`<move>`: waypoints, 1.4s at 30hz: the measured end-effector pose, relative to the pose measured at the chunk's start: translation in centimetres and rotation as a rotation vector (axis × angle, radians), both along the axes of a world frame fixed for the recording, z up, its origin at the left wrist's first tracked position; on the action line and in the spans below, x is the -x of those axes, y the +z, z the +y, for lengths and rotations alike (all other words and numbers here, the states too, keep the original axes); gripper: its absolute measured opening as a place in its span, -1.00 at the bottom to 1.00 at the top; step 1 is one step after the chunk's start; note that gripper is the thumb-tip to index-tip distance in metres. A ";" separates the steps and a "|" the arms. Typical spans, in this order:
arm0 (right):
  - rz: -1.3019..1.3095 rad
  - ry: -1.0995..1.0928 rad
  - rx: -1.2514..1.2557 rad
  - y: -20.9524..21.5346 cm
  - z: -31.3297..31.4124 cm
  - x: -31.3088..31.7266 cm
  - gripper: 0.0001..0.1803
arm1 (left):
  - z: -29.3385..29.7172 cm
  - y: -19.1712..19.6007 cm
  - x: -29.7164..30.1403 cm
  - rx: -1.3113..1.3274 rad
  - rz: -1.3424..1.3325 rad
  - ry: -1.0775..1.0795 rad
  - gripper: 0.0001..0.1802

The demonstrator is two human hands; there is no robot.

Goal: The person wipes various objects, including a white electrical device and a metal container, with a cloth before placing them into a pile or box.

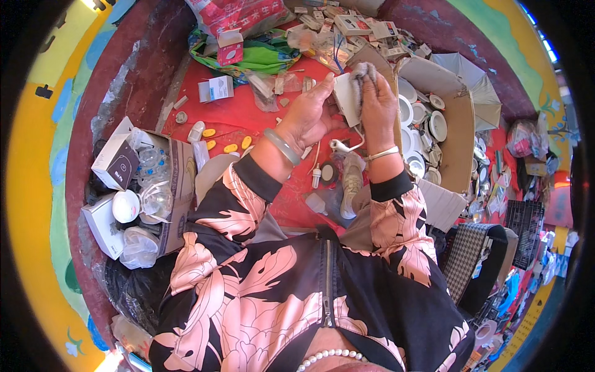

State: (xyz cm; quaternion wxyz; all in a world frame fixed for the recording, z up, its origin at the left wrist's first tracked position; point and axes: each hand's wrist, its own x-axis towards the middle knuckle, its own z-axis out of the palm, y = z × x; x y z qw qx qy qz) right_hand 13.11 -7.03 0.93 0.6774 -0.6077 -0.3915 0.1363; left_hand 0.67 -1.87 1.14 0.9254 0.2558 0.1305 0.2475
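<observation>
A red sheet (282, 208) is covering the surface through the middle of the frame, its cloth showing a faint pattern. A maroon wall (145, 68) with flaking paint is curving around the left side, and a painted wall (31, 155) in yellow, green and blue is rising beyond it at the far left.

Just above centre, the right hand (379, 102) is gripping a fuzzy grey cloth (361, 74) against a smooth, flat white panel (347, 102). The left hand (310, 115) is facing the panel from the left, thumb and fingers spreading apart; whether it is touching the panel, I cannot tell. A thin white cord (356, 142) is bending below the panel.

Right of centre, a cardboard box (462, 124) with worn edges is holding many round, glossy white discs (437, 126). At the upper centre, crinkled green plastic (266, 59) is lying beneath a small pink carton (230, 49). Smooth yellow ovals (230, 148) are lying left of centre, and clear, shiny plastic pieces (152, 167) are crowding a box at the left. A houndstooth-patterned box (468, 257) is standing at the lower right.
</observation>
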 end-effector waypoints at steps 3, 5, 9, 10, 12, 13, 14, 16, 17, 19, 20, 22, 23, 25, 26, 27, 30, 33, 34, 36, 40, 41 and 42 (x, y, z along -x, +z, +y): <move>0.535 0.148 -0.097 -0.6 -0.2 -1.9 -0.78 | 0.2 0.3 -0.1 0.075 -0.020 0.038 -0.53; 0.655 0.119 -0.101 0.0 -0.6 -2.9 -0.77 | 0.7 0.3 0.0 0.052 -0.030 0.096 -0.51; 0.695 0.096 -0.076 2.0 -1.5 -3.1 -0.72 | 1.6 -0.5 0.5 0.021 -0.024 0.124 -0.39; 0.642 0.157 -0.061 2.1 -1.6 -2.8 -0.70 | 1.7 -1.0 0.4 0.012 -0.015 0.124 -0.37; 0.518 0.242 -0.026 2.7 -2.2 -1.8 -0.67 | 1.1 -0.8 -0.4 0.038 -0.053 0.215 -0.31; 0.402 0.220 -0.022 2.4 -2.2 -0.5 -0.63 | 0.8 -0.5 -0.4 0.043 -0.076 0.219 -0.30; 0.395 0.399 -0.008 1.2 -1.7 -0.1 -0.65 | 0.7 -0.7 -0.6 0.048 -0.097 0.225 -0.29; 0.385 0.508 0.141 1.2 -1.5 2.7 -0.65 | 1.0 -2.0 -1.1 0.102 -0.073 0.245 -0.36; 0.327 0.428 0.150 -1.8 -0.4 2.8 -0.61 | 1.4 -2.6 -1.1 0.109 -0.042 0.226 -0.39; 0.073 0.404 0.180 -1.2 -0.7 3.5 -0.58 | 2.7 -4.3 -1.3 0.107 -0.008 0.267 -0.52; 0.040 0.430 0.163 -1.0 -0.9 3.5 -0.57 | 2.4 -3.7 -1.1 0.083 -0.010 0.269 -0.54; -0.011 0.401 0.133 -0.9 -1.2 3.5 -0.59 | 1.4 -1.6 -0.5 0.038 -0.015 0.269 -0.58; -0.036 0.390 0.118 -1.0 -1.4 3.7 -0.59 | 1.6 -1.6 -0.5 0.101 -0.033 0.239 -0.63; 0.005 0.372 0.073 -0.3 -1.7 4.1 -0.61 | 1.5 -1.4 -0.3 0.034 -0.069 0.296 -0.66; 0.028 0.365 0.049 -0.2 -1.7 4.2 -0.61 | 1.4 -1.3 -0.2 0.000 -0.084 0.326 -0.67; -0.050 0.317 0.017 -0.4 -1.4 4.1 -0.61 | 1.3 -1.0 -0.1 0.000 -0.061 0.345 -0.62; -0.047 0.273 0.055 0.9 -1.9 4.1 -0.62 | 1.5 -0.3 0.1 0.098 -0.170 0.230 -0.48; -0.023 0.217 0.029 0.3 -1.6 3.6 -0.63 | 1.0 1.7 0.2 0.056 -0.179 0.230 -0.38; 0.019 0.212 0.043 0.3 -1.7 3.4 -0.63 | 0.8 2.3 0.3 0.065 -0.192 0.220 -0.38; 0.218 0.242 0.072 0.6 -1.6 2.7 -0.64 | 0.3 2.7 0.1 0.061 -0.173 0.180 -0.32; -0.150 0.111 0.149 0.7 -1.4 0.7 -0.71 | -0.5 2.1 -0.8 -0.015 -0.134 0.138 -0.27; -0.304 0.125 0.169 0.4 -1.2 0.4 -0.72 | -0.6 1.9 -1.0 -0.043 -0.104 0.140 -0.27; -0.458 0.138 0.190 0.2 -1.2 0.2 -0.71 | -0.7 1.9 -1.1 -0.071 -0.074 0.142 -0.27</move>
